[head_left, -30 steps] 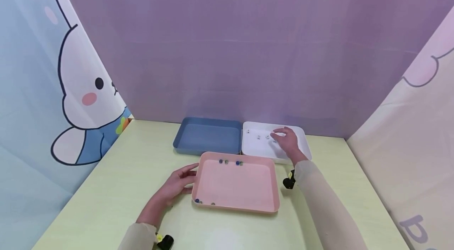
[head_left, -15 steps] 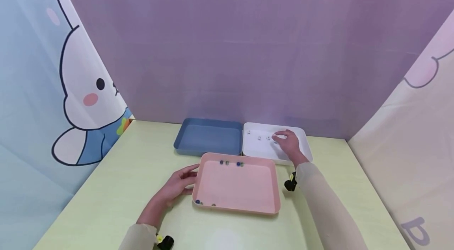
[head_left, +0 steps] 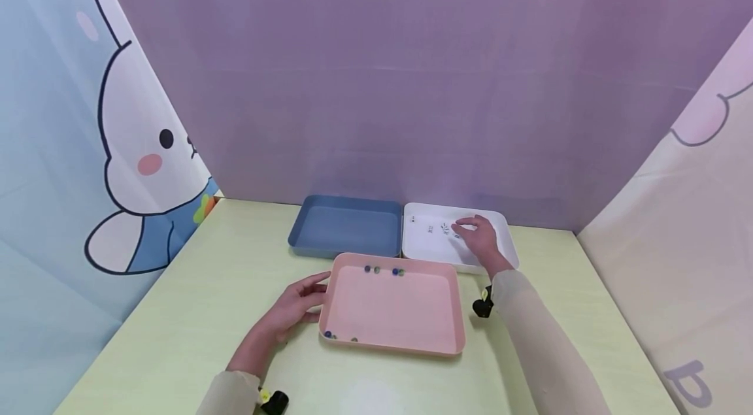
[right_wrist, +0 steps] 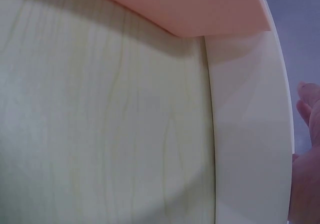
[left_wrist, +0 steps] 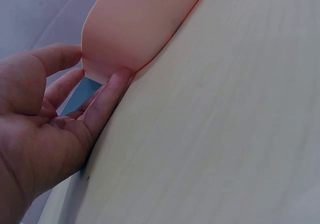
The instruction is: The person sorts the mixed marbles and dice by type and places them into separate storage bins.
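The left hand (head_left: 297, 302) rests against the left wall of the pink tray (head_left: 391, 310). In the left wrist view its extended fingers touch the tray's outside, with one fingertip low by the table. Over the white tray (head_left: 419, 251) the right hand (head_left: 479, 237) reaches in, thumb and forefinger curved toward each other. Whether something tiny sits between those fingertips is too small to tell. Beside them lie small white pieces (head_left: 445, 229) with dark dots, resembling dice. Several blue and green marbles (head_left: 398, 272) sit along the pink tray's far and near edges.
A blue tray (head_left: 347, 227) stands at the back left, touching or nearly touching the white one. Behind the pale wooden table (head_left: 235, 258) hangs a purple cloth (head_left: 382, 75). Printed curtains (head_left: 47, 206) flank both sides.
The right fingertips have dipped slightly toward the white tray's floor. Dark dots beside them look more spread than before. The left hand and pink tray have stayed put.
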### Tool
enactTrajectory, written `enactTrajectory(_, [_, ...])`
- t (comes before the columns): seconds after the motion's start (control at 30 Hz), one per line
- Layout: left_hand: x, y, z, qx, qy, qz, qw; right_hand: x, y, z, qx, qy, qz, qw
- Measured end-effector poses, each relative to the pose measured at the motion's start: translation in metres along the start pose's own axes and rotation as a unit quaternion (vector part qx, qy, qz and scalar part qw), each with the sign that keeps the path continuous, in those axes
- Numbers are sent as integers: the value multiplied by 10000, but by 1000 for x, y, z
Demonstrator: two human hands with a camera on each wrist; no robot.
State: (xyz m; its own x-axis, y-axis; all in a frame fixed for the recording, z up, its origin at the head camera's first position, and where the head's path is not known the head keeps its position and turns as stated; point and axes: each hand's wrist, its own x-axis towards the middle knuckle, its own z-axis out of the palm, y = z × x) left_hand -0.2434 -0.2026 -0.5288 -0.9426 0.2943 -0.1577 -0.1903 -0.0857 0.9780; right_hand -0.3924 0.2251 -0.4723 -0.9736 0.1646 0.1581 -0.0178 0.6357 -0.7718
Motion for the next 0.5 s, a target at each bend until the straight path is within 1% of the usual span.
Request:
enactTrajectory(0.2, [1, -1, 2, -18, -25, -30, 10000, -4, -2, -4, 179, -75, 207, 9996])
enactTrajectory(0.3, [0, 0, 2, -14, -6, -42, 10000, -6, -6, -5, 381, -153, 295, 9987])
enactTrajectory(0.5, [0, 1, 0, 38, 61, -93, 9999, -16, -22, -9, 953, -163, 156, 9952])
